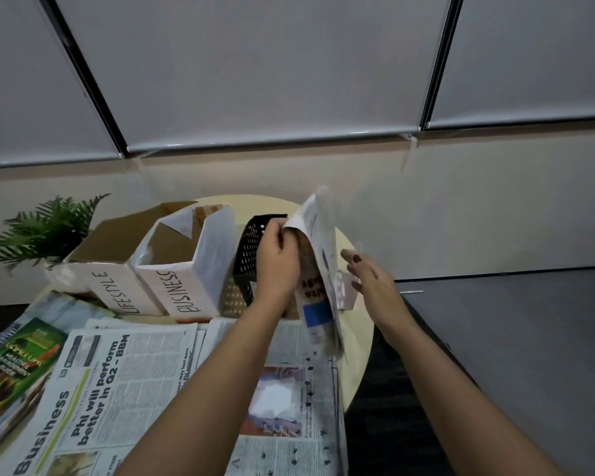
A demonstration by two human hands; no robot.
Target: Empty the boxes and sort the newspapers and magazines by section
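Observation:
My left hand (278, 261) grips the top edge of a folded newspaper (318, 269) and holds it upright above the round table (358, 338). My right hand (370, 278) hovers just right of the paper with fingers spread and relaxed. Behind the paper stands a black perforated basket (251, 249). Two white-covered cardboard boxes sit at the back left, one marked LIFESTYLE (107, 266) and one marked BUSINESS (182, 266). A Business section (93, 400) lies flat at the front left, another spread newspaper (289, 407) under my arms.
A green magazine (14, 369) and other magazines lie at the left edge. A potted fern (45, 228) stands behind the boxes. A pale wall and window blinds (289, 80) rise behind the table; dark floor lies to the right.

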